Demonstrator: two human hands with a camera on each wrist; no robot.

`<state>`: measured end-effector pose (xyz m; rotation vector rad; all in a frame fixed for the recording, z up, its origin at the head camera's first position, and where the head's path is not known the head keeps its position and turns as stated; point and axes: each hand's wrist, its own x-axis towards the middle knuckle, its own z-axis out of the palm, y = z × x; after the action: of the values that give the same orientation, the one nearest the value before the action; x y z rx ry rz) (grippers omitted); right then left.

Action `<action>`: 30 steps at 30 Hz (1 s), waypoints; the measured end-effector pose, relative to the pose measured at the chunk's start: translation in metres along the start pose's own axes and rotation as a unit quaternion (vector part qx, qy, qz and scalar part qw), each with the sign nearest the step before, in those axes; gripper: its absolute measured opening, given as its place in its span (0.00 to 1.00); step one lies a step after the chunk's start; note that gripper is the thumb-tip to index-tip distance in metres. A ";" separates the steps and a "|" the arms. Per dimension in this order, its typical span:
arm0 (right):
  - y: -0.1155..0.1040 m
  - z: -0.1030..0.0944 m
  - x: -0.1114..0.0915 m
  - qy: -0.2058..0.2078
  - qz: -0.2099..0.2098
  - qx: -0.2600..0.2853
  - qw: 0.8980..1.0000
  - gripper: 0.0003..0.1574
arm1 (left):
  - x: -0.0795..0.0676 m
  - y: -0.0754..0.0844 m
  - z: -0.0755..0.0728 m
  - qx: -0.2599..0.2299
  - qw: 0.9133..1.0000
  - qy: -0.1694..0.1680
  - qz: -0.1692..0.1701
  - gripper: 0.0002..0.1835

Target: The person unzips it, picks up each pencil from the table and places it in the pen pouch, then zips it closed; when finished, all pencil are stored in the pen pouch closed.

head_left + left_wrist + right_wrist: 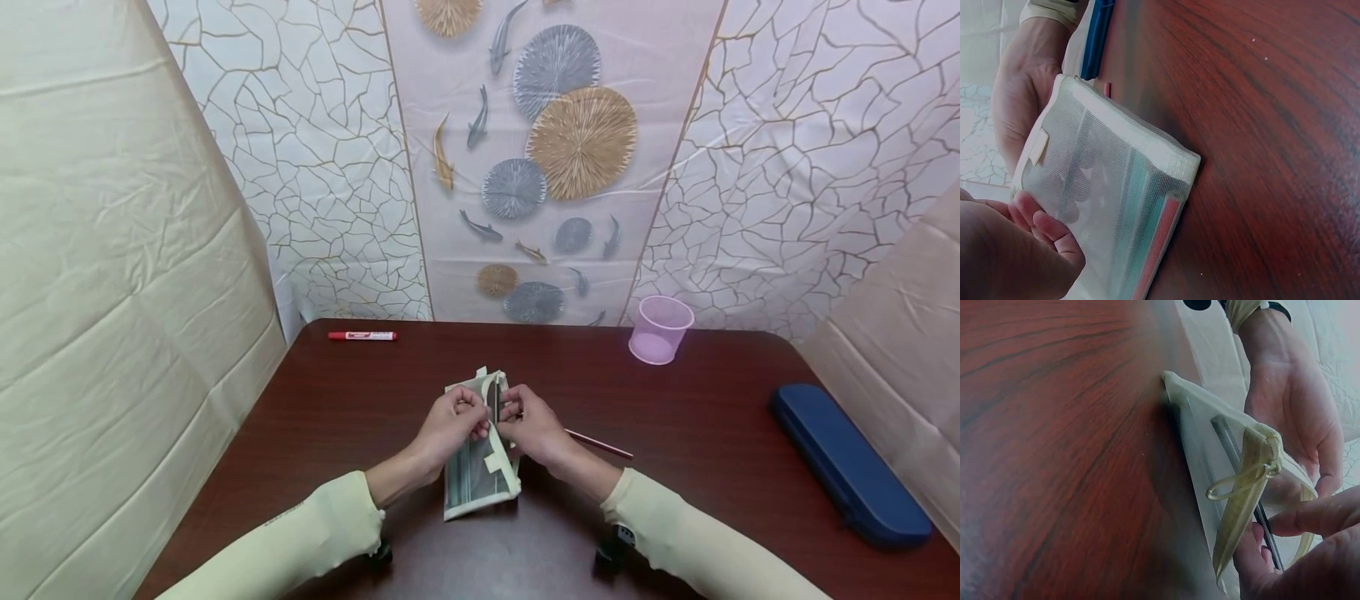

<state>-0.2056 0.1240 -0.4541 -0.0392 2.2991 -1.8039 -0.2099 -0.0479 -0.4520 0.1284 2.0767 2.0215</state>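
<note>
A see-through mesh zip pouch (468, 475) with cream trim lies tilted on the table, its zipped side parted. My left hand (453, 421) pinches the pouch's upper edge near the opening; in the left wrist view, that hand (1029, 250) has its fingers curled at the cream border. At the opening, my right hand (534, 425) pinches a slim dark pencil-like stick (1230, 440), which sits partly inside the pouch. A cord loop (1225, 487) hangs from the zip end. Through the mesh, teal and red strips (1159, 240) show.
A thin reddish pencil-like stick (600, 443) lies right of my right hand. Farther off are a red-and-white marker (363, 336) at back left and a pink mesh cup (660, 333) at back right. A blue case (847, 467) lies along the right edge.
</note>
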 end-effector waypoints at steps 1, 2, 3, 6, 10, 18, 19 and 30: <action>0.000 0.000 0.001 -0.001 -0.002 -0.005 1.000 0.28 | 0.000 0.000 0.000 0.001 1.000 -0.001 0.000 0.07; 0.000 0.000 0.001 0.000 -0.004 -0.010 1.000 0.28 | 0.001 0.000 0.000 0.001 1.000 -0.001 0.000 0.07; 0.000 0.000 0.002 0.003 -0.008 -0.017 1.000 0.28 | 0.001 -0.001 0.000 0.000 1.000 -0.001 0.000 0.07; -0.002 -0.002 0.003 0.017 -0.023 -0.033 0.999 0.27 | 0.001 -0.001 -0.001 -0.003 1.000 -0.001 0.000 0.06; -0.005 -0.009 0.004 0.035 -0.042 -0.037 0.998 0.27 | 0.001 -0.001 -0.001 -0.007 1.000 0.002 -0.001 0.06; 0.001 -0.037 0.004 0.066 -0.078 -0.054 0.993 0.23 | -0.001 -0.001 -0.002 -0.007 1.000 0.001 0.002 0.06; 0.002 -0.041 0.004 0.067 -0.082 -0.059 0.993 0.23 | -0.001 -0.001 -0.002 -0.008 1.000 0.001 0.002 0.06; 0.014 -0.087 0.005 0.024 -0.083 -0.186 0.979 0.22 | -0.001 -0.002 -0.002 -0.009 1.000 -0.005 0.002 0.06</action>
<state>-0.2252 0.2093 -0.4488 -0.2575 2.7068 -1.4287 -0.2092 -0.0505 -0.4543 0.1386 2.0540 2.0365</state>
